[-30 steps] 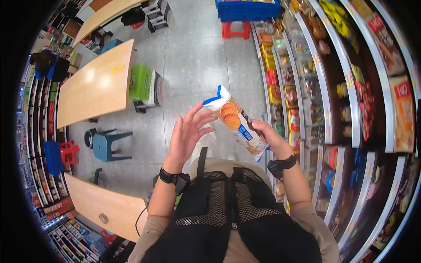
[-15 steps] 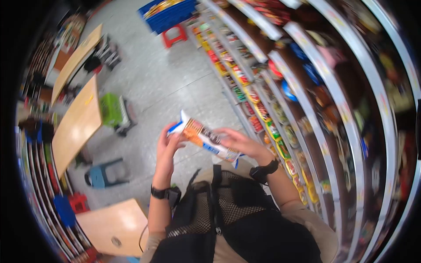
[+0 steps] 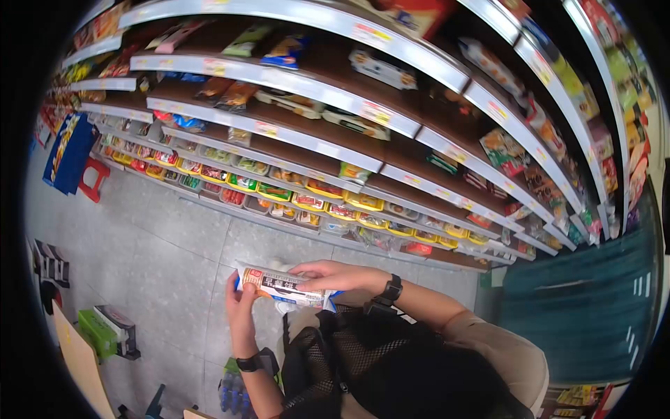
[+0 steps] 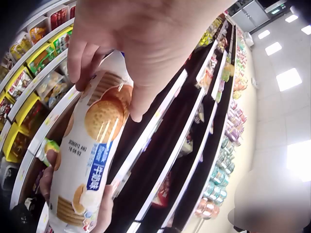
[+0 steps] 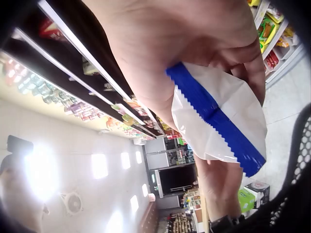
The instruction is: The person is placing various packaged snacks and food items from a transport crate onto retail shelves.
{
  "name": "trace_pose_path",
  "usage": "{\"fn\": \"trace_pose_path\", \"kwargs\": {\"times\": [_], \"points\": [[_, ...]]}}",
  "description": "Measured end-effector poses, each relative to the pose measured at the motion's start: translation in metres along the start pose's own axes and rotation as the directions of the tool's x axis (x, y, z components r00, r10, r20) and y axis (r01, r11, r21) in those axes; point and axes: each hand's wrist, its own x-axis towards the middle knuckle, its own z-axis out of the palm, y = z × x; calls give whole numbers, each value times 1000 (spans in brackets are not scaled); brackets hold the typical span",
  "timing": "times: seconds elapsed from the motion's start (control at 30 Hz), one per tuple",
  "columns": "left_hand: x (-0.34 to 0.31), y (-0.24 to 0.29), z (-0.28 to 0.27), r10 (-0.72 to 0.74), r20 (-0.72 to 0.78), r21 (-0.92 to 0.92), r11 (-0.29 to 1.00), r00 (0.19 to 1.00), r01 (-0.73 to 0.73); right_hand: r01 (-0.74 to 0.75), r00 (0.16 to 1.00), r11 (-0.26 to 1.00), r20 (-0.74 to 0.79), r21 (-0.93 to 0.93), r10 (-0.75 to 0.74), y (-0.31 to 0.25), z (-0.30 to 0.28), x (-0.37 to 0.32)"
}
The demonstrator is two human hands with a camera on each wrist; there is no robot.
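Note:
A long biscuit packet (image 3: 286,288), white with crimped blue ends, is held crosswise before the body in both hands. My left hand (image 3: 241,314) pinches its left end between thumb and fingers. My right hand (image 3: 345,275) grips the other half, thumb along the near face. Printed round biscuits, a date stamp and a blue label show on the packet (image 4: 82,155) in the left wrist view, where right-hand fingertips wrap its lower end. In the right wrist view, the blue serrated seal (image 5: 214,119) sticks out below the right palm.
Long shelves (image 3: 279,136) of packaged snacks span the front and right, with small goods in yellow-edged bins at the bottom. A blue crate (image 3: 68,153) on a red stool (image 3: 93,180) stands far left. A green box (image 3: 98,332) and a wooden table edge (image 3: 80,359) are at lower left.
The head view has swung right, from tables and aisle to the shelves. The left hand, first spread beside the packet, has taken hold of its end. The packet has turned to show a different face.

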Motion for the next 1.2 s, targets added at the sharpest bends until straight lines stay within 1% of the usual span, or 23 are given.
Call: {"fn": "trace_pose_path", "kwargs": {"times": [0.03, 0.07, 0.1, 0.2, 0.3, 0.33, 0.4, 0.5, 0.53, 0.57, 0.6, 0.63, 0.7, 0.73, 0.77, 0.83, 0.9, 0.93, 0.97, 1.03, 1.07, 1.17, 1.2], "points": [[-3, -5, 16, -19, 8, -1, 1000, 1000, 19, 54, 998, 998, -30, 29, -54, 7, -2, -15], [-5, -14, 33, 27, -38, 18, 999, 999, -26, 124, 991, 991, -51, 54, -121, 20, -9, -28], [-7, -16, 49, 60, -21, 26, 998, 998, -59, 187, 981, 980, -75, 75, -181, 28, -18, -44], [-26, -19, 105, 145, 5, 18, 989, 989, -146, 288, 944, 958, -164, -13, -286, 45, -52, -99], [-39, -49, 159, 223, -86, 113, 971, 971, -212, 271, 960, 957, -105, 105, -261, 57, -91, -164], [-42, -61, 172, 221, -72, 167, 964, 973, -206, 257, 965, 962, -84, 92, -250, 68, -107, -185], [-48, -102, 220, 228, -93, 170, 963, 969, -211, 236, 972, 970, -36, 58, -234, 108, -141, -216], [-60, -150, 295, 186, -120, 186, 969, 975, -162, 290, 938, 938, -140, -191, -318, 167, -187, -266], [-67, -167, 321, 175, -136, 182, 972, 975, -149, 316, 898, 907, -220, -280, -381, 180, -197, -291], [-79, -182, 342, 160, -155, 178, 975, 975, -132, 269, 907, 920, -245, -286, -342, 193, -203, -317], [-91, -188, 371, 133, -160, 178, 979, 978, -104, 232, 910, 926, -269, -298, -314, 191, -211, -345], [-100, -194, 399, 176, -144, 191, 971, 974, -147, 199, 908, 922, -292, -332, -301, 186, -226, -372], [-124, -196, 443, 263, -119, 223, 947, 957, -232, 240, 863, 879, -323, -413, -388, 181, -245, -420], [-133, -191, 461, 297, -35, 201, 938, 954, -284, 255, 832, 856, -349, -449, -431, 173, -254, -445], [-141, -185, 476, 330, 14, 230, 918, 944, -324, 270, 802, 833, -367, -483, -472, 168, -261, -466], [-160, -172, 509, 383, 97, 286, 873, 918, -395, 405, 661, 757, -408, -513, -630, 165, -273, -496], [-173, -158, 552, 466, 179, 218, 840, 866, -497, 534, 499, 651, -421, -540, -758, 161, -281, -520], [-180, -149, 567, 496, 199, 183, 829, 845, -529, 593, 459, 644, -456, -483, -763, 158, -283, -530], [-181, -141, 581, 535, 220, 143, 810, 816, -569, 682, 336, 529, -425, -505, -840, 151, -284, -534], [-179, -129, 599, 656, 232, 148, 706, 718, -692, 813, 64, 264, -371, -519, -926, 137, -284, -538], [-177, -122, 606, 701, 249, 156, 652, 668, -742, 775, -15, 167, -282, -610, -959, 130, -289, -543], [-169, -99, 628, 810, 332, 298, 397, 484, -868, 692, -78, 240, -400, -681, -913, 109, -278, -554], [-168, -92, 634, 818, 320, 287, 397, 478, -872, 706, -99, 214, -393, -676, -914, 108, -280, -549]]}}
